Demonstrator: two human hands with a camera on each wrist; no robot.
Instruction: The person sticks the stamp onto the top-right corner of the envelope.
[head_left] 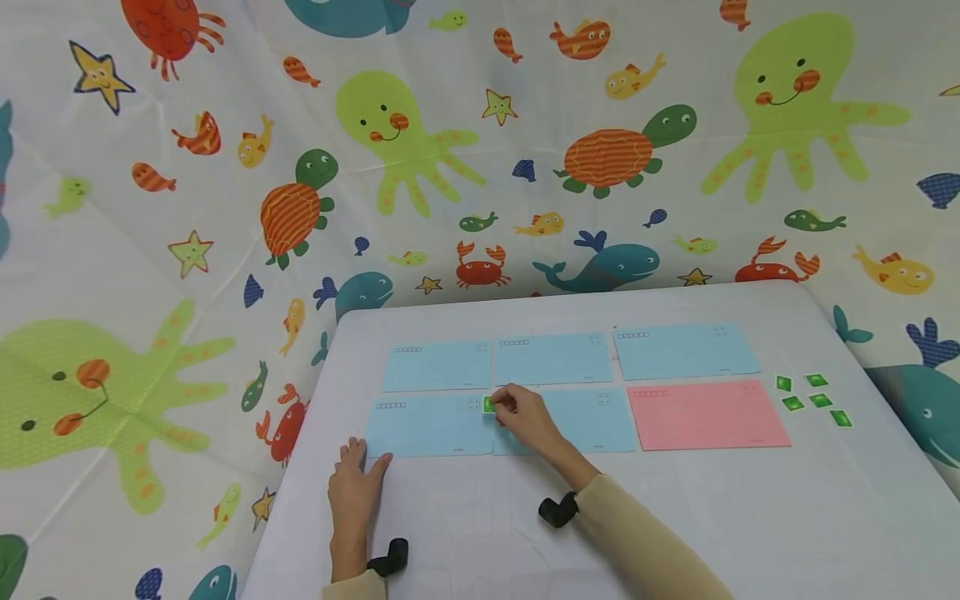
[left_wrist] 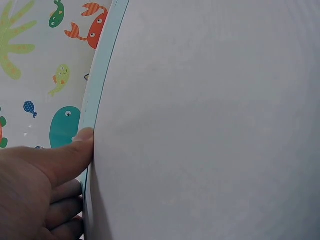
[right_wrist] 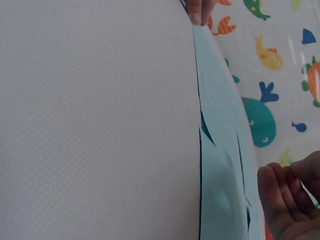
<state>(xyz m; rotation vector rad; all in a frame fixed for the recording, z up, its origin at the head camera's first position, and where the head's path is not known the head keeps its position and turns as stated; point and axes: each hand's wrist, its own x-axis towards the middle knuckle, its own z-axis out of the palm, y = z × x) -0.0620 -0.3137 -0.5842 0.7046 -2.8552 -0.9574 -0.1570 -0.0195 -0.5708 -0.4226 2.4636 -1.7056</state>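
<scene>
On the counter [head_left: 465,521] before me, six envelopes lie in two rows of three. Behind are the back-left [head_left: 437,367], back-middle [head_left: 552,360] and back-right envelope [head_left: 686,352]; nearer me, the front-left [head_left: 429,427], front-middle [head_left: 592,423] and front-right envelope [head_left: 708,415]. Right of them lie five loose stickers [head_left: 821,400]. My left hand [head_left: 354,496] is at the front-left envelope's near left corner; my right hand [head_left: 528,421], with one sticker [head_left: 488,404], is over the front-middle envelope's left part. Behind the counter hangs a cloth [head_left: 510,196].
</scene>
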